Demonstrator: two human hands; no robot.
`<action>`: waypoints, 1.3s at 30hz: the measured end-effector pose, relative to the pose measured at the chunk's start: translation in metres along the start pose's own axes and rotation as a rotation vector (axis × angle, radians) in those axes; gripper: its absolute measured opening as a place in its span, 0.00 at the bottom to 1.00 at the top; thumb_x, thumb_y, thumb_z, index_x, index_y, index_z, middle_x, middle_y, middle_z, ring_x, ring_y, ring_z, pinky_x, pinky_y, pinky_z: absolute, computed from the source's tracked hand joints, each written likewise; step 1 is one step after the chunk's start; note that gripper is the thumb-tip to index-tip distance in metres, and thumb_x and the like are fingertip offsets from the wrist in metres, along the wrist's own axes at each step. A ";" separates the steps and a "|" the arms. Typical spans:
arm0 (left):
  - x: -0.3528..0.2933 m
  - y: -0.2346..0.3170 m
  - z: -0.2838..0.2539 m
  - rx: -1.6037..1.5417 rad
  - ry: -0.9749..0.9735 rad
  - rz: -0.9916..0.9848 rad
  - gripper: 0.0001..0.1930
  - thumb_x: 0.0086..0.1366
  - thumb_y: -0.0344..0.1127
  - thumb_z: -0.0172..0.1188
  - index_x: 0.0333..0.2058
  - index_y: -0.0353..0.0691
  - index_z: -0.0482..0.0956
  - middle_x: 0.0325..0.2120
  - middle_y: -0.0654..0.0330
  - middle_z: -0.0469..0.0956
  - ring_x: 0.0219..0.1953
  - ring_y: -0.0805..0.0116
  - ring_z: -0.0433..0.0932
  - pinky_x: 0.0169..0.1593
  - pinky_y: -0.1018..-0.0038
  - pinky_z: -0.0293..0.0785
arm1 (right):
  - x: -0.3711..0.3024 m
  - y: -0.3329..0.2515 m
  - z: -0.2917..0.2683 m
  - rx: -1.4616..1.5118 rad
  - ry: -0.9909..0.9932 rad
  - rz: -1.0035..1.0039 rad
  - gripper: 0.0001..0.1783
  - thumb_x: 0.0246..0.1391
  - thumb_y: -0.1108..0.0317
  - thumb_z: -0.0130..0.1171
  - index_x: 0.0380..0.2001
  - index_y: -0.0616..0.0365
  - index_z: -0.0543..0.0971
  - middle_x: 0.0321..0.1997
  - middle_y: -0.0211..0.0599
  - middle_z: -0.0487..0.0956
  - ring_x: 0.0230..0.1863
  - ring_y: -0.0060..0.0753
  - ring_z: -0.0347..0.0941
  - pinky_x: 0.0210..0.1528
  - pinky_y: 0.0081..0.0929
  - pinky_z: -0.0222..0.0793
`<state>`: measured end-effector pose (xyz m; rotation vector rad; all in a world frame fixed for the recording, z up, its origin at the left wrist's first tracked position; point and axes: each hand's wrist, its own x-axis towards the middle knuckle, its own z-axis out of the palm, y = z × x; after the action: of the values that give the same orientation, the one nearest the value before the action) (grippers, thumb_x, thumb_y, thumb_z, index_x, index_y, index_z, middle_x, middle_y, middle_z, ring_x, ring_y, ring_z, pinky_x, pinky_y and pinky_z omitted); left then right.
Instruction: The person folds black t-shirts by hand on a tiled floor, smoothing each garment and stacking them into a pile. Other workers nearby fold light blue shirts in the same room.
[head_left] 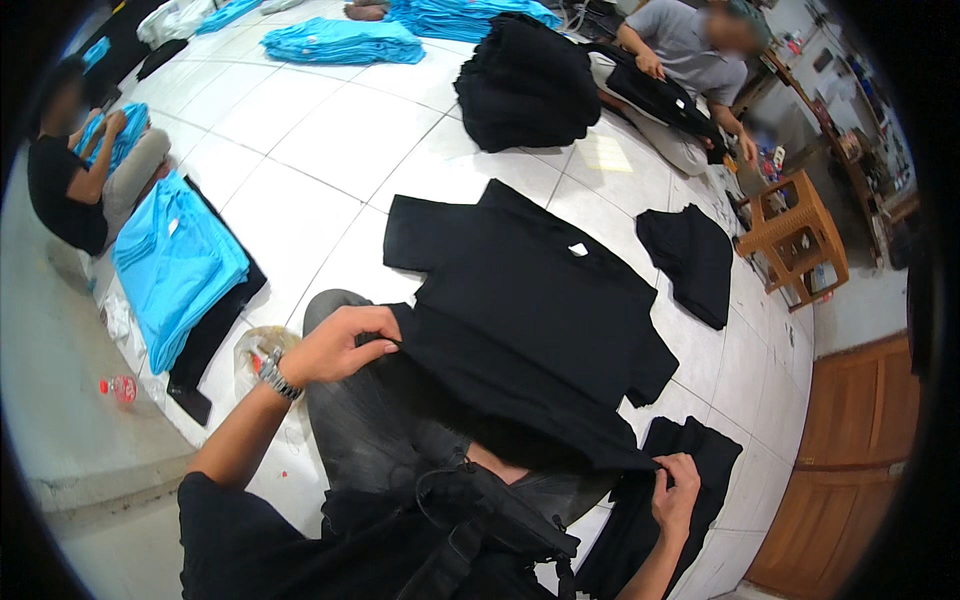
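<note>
So the work in hand looked like spreading and straightening a black short-sleeved fabric T-shirt (530,300). It lay out on the white glossy tiled floor (315,150) in front of the wearer, with its near hem raised over their lap. The left hand (352,345) was pinched on one hem corner, thumb on top, and the right hand (677,492) was clamped on the other corner, so the two were well apart with the edge stretched between them. My read: the next move called for keeping both corners level and the cloth taut so the body didn't wrinkle.

Hard to make out: the left fingers were mostly behind the cloth, and the inside of the hem was just dark shadow. Black on black, I honestly couldn't trace the neckline near the small white label (578,249). The folded black cloth pile (712,450) beside the right hand was partly covered, and the right forearm ran off the bottom edge.
</note>
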<state>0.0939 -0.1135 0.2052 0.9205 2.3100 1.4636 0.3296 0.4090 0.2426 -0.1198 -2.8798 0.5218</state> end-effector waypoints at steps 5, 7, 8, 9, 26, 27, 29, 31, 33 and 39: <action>0.015 0.002 0.012 -0.010 0.143 -0.046 0.05 0.68 0.25 0.61 0.40 0.31 0.78 0.35 0.55 0.78 0.39 0.61 0.78 0.48 0.68 0.73 | 0.011 0.015 0.001 0.113 0.185 0.071 0.07 0.40 0.83 0.66 0.26 0.64 0.82 0.26 0.43 0.78 0.31 0.46 0.76 0.38 0.35 0.71; 0.027 0.000 0.018 -0.060 0.220 -0.036 0.03 0.69 0.25 0.59 0.40 0.32 0.78 0.34 0.59 0.76 0.36 0.69 0.74 0.44 0.74 0.70 | 0.019 0.024 0.007 0.169 0.245 0.114 0.06 0.39 0.82 0.66 0.25 0.64 0.81 0.25 0.42 0.77 0.30 0.44 0.75 0.37 0.34 0.71; 0.034 -0.002 0.020 -0.079 0.250 -0.057 0.03 0.70 0.25 0.59 0.40 0.32 0.78 0.34 0.60 0.75 0.35 0.71 0.72 0.43 0.75 0.69 | 0.025 0.029 0.012 0.210 0.271 0.111 0.06 0.41 0.82 0.65 0.25 0.64 0.79 0.26 0.38 0.77 0.31 0.36 0.74 0.37 0.30 0.70; 0.043 -0.004 0.022 -0.082 0.287 -0.078 0.03 0.70 0.25 0.59 0.40 0.32 0.78 0.33 0.62 0.74 0.34 0.73 0.71 0.42 0.77 0.67 | 0.030 0.034 0.018 0.299 0.273 0.170 0.06 0.42 0.82 0.65 0.26 0.64 0.79 0.27 0.37 0.77 0.31 0.34 0.74 0.38 0.29 0.70; 0.371 -0.217 0.030 0.342 -0.017 -0.144 0.08 0.68 0.34 0.65 0.35 0.33 0.83 0.26 0.53 0.82 0.30 0.62 0.79 0.38 0.64 0.74 | 0.303 0.236 0.188 0.585 -0.063 0.461 0.09 0.51 0.70 0.74 0.32 0.63 0.85 0.31 0.32 0.85 0.34 0.23 0.78 0.41 0.26 0.74; 0.376 -0.227 0.038 0.432 -0.052 -0.221 0.08 0.66 0.34 0.66 0.35 0.34 0.84 0.28 0.50 0.84 0.33 0.57 0.82 0.41 0.62 0.77 | 0.311 0.242 0.201 0.490 -0.132 0.495 0.09 0.51 0.70 0.75 0.33 0.62 0.86 0.32 0.34 0.85 0.34 0.25 0.79 0.41 0.27 0.74; 0.378 -0.236 0.054 0.556 -0.090 -0.239 0.07 0.63 0.31 0.64 0.37 0.36 0.85 0.34 0.47 0.86 0.41 0.46 0.84 0.48 0.56 0.79 | 0.317 0.246 0.217 0.351 -0.180 0.415 0.09 0.52 0.71 0.73 0.35 0.63 0.85 0.32 0.32 0.85 0.34 0.24 0.78 0.41 0.26 0.75; 0.375 -0.233 0.070 0.683 -0.069 -0.207 0.09 0.64 0.30 0.64 0.41 0.37 0.85 0.39 0.47 0.85 0.46 0.46 0.82 0.51 0.56 0.78 | 0.319 0.241 0.228 0.292 -0.223 0.368 0.10 0.53 0.71 0.73 0.38 0.62 0.85 0.34 0.36 0.85 0.37 0.30 0.80 0.44 0.30 0.76; 0.374 -0.224 0.084 0.697 -0.079 -0.084 0.11 0.62 0.29 0.65 0.44 0.38 0.84 0.40 0.47 0.85 0.47 0.47 0.82 0.52 0.57 0.78 | 0.318 0.231 0.230 0.328 -0.226 0.326 0.13 0.52 0.68 0.73 0.40 0.61 0.86 0.40 0.44 0.87 0.45 0.44 0.84 0.50 0.38 0.78; 0.393 -0.218 0.110 0.398 -0.013 -0.065 0.14 0.59 0.26 0.71 0.44 0.39 0.84 0.40 0.51 0.85 0.48 0.51 0.82 0.53 0.60 0.78 | 0.331 0.211 0.241 0.300 -0.207 0.261 0.12 0.55 0.66 0.70 0.40 0.61 0.85 0.45 0.49 0.86 0.50 0.50 0.83 0.54 0.41 0.76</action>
<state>-0.2316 0.1495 0.0078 0.9334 2.6463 0.9839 -0.0374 0.5640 0.0113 -0.4193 -2.9555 1.0657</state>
